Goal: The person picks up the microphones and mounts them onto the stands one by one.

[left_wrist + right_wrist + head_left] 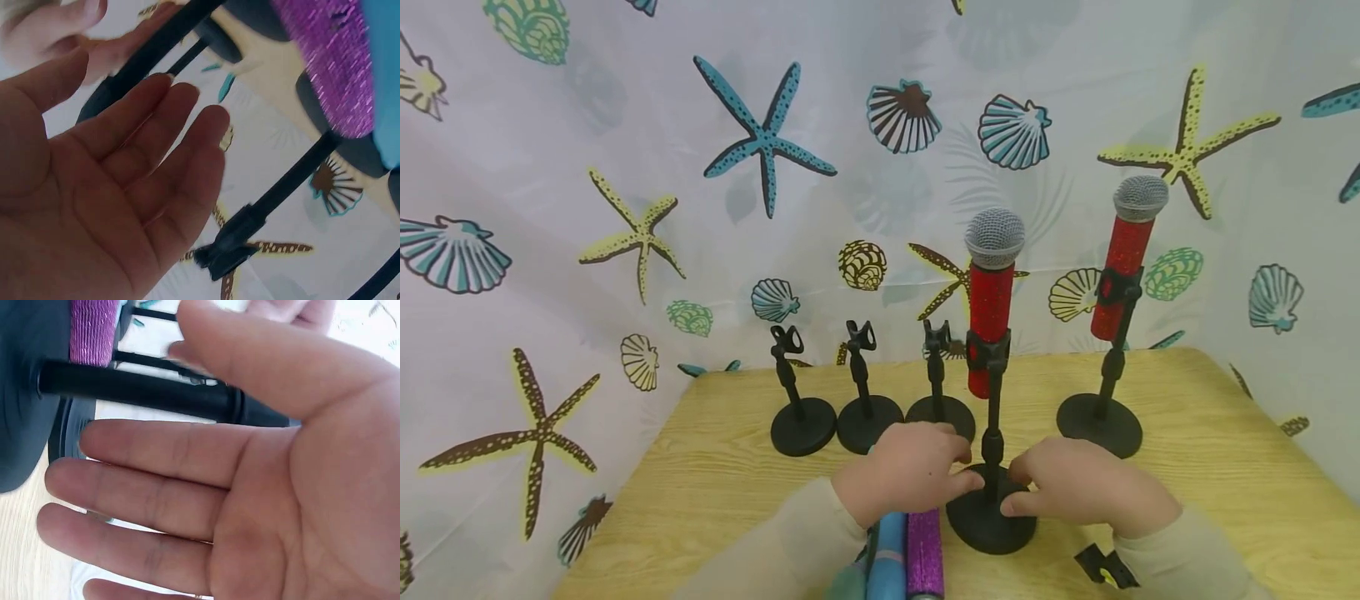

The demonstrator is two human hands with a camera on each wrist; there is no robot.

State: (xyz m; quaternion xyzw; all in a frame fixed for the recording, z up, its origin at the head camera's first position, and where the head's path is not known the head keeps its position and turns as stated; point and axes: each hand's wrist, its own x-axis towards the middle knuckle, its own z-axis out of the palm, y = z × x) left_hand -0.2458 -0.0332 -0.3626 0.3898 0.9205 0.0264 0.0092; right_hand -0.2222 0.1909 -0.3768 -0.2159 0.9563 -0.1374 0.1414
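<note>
A black desktop microphone stand (992, 450) carries a red glittery microphone (990, 300) with a silver mesh head, tilted slightly in its clip. My left hand (913, 467) is on the left of the stand's pole, my right hand (1078, 486) on its right, both low above the round base (992, 533). In the left wrist view the left palm (125, 187) faces the camera, fingers loosely extended and holding nothing. The right fingers (144, 494) lie straight beside the pole (137, 390) in the right wrist view; whether they touch it I cannot tell.
Behind stand several bare black stands (803, 427) in a row. A second red microphone (1124, 250) sits on a stand at the right. A purple glittery microphone (925, 554) and a blue one (889, 562) lie at the front. A small black piece (1107, 567) is near my right sleeve.
</note>
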